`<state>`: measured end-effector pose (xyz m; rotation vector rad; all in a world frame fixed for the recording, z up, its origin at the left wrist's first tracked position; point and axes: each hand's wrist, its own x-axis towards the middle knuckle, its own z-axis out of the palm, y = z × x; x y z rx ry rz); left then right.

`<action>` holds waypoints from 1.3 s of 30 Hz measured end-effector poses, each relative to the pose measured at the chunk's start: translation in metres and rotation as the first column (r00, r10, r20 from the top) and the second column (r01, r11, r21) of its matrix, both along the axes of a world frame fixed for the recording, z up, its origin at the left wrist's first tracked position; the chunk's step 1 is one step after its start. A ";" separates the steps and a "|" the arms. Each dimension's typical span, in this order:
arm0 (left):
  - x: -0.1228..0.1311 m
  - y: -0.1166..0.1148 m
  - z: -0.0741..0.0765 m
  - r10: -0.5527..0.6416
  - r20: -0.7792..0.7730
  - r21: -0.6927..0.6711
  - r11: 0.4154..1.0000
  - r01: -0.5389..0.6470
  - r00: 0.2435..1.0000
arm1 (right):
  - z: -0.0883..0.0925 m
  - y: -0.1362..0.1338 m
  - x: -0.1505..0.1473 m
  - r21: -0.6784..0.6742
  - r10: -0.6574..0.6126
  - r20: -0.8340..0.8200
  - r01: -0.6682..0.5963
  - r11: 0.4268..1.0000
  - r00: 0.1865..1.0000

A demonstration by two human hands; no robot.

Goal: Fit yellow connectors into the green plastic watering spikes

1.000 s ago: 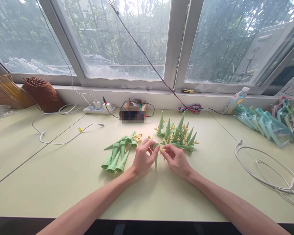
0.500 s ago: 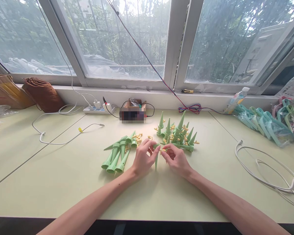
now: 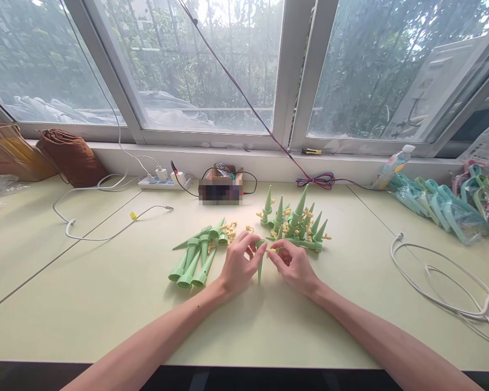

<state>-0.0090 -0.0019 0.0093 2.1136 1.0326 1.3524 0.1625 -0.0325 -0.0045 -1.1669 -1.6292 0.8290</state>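
Observation:
Between finger and thumb, my left hand (image 3: pixel 241 259) grips a green plastic plant watering spike (image 3: pixel 260 270), its point downward. A small yellow valve (image 3: pixel 270 253) is pinched in my right hand (image 3: pixel 292 265), right beside the spike's upper part; I cannot tell whether the two are joined. Left of my hands lies a pile of loose green spikes (image 3: pixel 193 260), with several small yellow valves (image 3: pixel 230 230) at its right end. Beyond my right hand, several green spikes (image 3: pixel 299 213) fitted with yellow valves are grouped, some upright with points up, others lying down.
At the back stand a power strip (image 3: pixel 165 183), a small open box (image 3: pixel 230 174) and a coil of red and blue wire (image 3: pixel 318 181). White cables lie left (image 3: pixel 106 238) and right (image 3: pixel 440 304). Wrapped teal plastic items (image 3: pixel 444 209) and a bottle (image 3: pixel 393 167) occupy the back right.

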 end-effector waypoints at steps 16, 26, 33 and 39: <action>0.000 0.000 -0.001 0.014 -0.004 0.017 1.000 -0.014 1.000 | -0.002 0.001 0.000 0.049 -0.030 -0.007 0.030 0.998 1.000; 0.000 0.000 -0.002 0.010 -0.009 0.019 1.000 -0.009 1.000 | -0.002 0.003 0.001 0.020 -0.032 0.010 0.032 0.999 0.999; -0.001 0.001 -0.002 0.024 -0.011 0.009 1.000 -0.024 1.000 | -0.002 0.001 0.001 0.023 -0.001 0.004 0.001 1.000 1.000; 0.000 -0.001 0.000 0.016 -0.015 -0.004 1.000 -0.016 1.000 | -0.002 0.002 0.000 0.001 0.002 0.029 -0.002 1.000 1.000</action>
